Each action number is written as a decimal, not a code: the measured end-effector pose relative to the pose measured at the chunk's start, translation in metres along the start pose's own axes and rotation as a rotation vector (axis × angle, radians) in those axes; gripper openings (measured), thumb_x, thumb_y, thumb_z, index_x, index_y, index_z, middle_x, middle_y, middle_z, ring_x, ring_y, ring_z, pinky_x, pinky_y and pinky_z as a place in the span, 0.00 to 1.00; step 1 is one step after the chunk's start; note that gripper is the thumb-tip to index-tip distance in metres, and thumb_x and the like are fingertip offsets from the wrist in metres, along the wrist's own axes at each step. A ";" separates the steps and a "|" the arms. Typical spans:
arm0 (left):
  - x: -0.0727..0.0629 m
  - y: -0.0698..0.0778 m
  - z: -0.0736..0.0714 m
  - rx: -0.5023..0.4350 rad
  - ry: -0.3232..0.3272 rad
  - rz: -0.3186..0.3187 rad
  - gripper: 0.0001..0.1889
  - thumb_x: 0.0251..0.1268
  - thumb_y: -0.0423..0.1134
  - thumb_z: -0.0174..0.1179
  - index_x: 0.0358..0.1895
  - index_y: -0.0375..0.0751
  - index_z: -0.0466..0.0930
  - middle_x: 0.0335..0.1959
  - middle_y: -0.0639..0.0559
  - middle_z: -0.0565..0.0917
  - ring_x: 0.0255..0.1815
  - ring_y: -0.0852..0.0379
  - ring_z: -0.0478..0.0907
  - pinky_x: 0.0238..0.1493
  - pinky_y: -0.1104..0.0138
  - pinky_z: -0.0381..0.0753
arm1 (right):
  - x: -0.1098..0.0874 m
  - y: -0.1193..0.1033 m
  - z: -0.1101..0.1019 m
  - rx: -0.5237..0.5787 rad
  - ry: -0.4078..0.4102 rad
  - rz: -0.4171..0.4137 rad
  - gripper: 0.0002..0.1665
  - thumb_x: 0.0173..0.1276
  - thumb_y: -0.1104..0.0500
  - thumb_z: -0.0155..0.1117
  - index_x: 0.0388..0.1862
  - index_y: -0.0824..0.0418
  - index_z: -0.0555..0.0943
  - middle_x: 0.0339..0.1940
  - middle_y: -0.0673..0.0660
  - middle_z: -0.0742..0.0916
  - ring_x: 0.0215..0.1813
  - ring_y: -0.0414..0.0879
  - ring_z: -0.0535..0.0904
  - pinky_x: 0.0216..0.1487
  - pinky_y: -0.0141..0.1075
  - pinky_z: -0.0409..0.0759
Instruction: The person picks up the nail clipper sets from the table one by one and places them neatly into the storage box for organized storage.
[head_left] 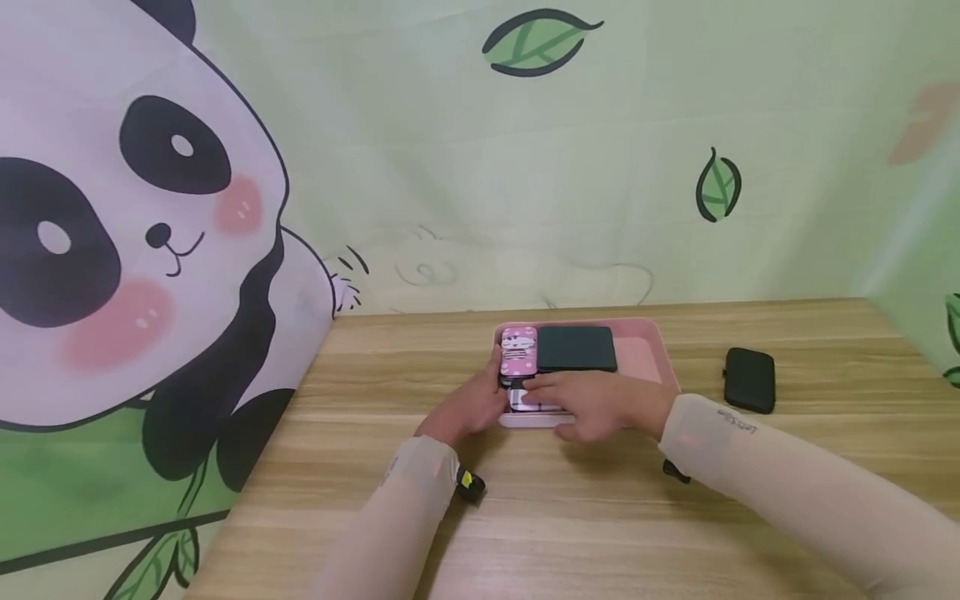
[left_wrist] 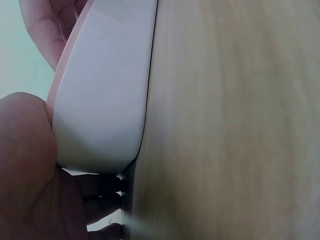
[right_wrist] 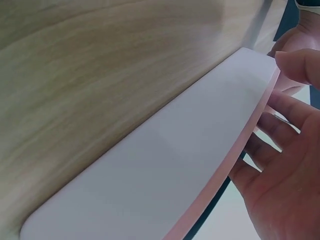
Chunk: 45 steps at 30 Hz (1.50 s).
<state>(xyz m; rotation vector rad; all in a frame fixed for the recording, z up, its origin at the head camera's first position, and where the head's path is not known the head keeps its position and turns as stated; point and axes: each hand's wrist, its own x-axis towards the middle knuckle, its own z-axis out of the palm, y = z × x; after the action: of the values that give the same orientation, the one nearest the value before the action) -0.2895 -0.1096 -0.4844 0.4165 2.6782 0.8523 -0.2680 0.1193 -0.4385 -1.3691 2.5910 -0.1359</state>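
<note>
A shallow tray (head_left: 643, 357), pink inside and white outside, stands on the wooden table. My left hand (head_left: 471, 407) holds its near left corner, fingers along the outer wall and thumb at the rim (left_wrist: 64, 70). The right hand (head_left: 592, 400) reaches over the front wall. Its outstretched fingers (right_wrist: 280, 132) rest on a black-and-white plaid case (head_left: 523, 398) lying along the front of the tray and partly hidden by them. Behind it lie a pink case (head_left: 517, 365) with white dots and a cartoon figure, and a flat dark green rectangular item (head_left: 576, 348).
A small black zip pouch (head_left: 750, 380) lies on the table right of the tray. The table (head_left: 570, 517) meets a fabric backdrop (head_left: 465, 167) with a panda print behind and at the left. Bare pink floor shows at the tray's right end.
</note>
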 end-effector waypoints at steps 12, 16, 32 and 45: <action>-0.003 -0.009 0.002 0.053 0.061 0.011 0.37 0.78 0.55 0.38 0.82 0.58 0.31 0.82 0.54 0.52 0.65 0.51 0.69 0.73 0.53 0.65 | -0.011 -0.002 -0.003 0.049 0.041 0.044 0.34 0.71 0.48 0.57 0.75 0.54 0.69 0.77 0.55 0.70 0.77 0.52 0.63 0.76 0.50 0.63; -0.002 -0.010 0.000 0.068 0.089 0.028 0.36 0.78 0.55 0.38 0.82 0.55 0.35 0.81 0.53 0.55 0.64 0.52 0.71 0.73 0.53 0.66 | -0.012 0.001 -0.004 0.057 0.071 0.064 0.34 0.72 0.47 0.58 0.75 0.51 0.69 0.76 0.54 0.71 0.76 0.51 0.64 0.75 0.50 0.64; -0.012 0.004 -0.017 0.088 0.395 0.159 0.32 0.77 0.53 0.48 0.79 0.48 0.58 0.77 0.45 0.63 0.78 0.45 0.59 0.76 0.49 0.60 | -0.036 0.017 -0.026 -0.031 0.380 0.209 0.37 0.69 0.39 0.60 0.75 0.46 0.69 0.71 0.55 0.75 0.71 0.55 0.71 0.68 0.55 0.70; -0.019 0.027 -0.028 0.116 0.481 0.192 0.34 0.73 0.55 0.53 0.79 0.53 0.58 0.79 0.47 0.60 0.79 0.44 0.57 0.75 0.46 0.60 | -0.068 0.038 -0.049 0.136 0.410 0.279 0.42 0.69 0.39 0.63 0.77 0.52 0.65 0.76 0.60 0.69 0.76 0.61 0.63 0.71 0.61 0.66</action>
<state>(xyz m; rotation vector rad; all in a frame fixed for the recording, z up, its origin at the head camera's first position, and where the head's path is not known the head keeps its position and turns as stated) -0.2775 -0.1091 -0.4431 0.5639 3.1821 0.9541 -0.2721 0.1962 -0.3875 -1.0038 3.0040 -0.5923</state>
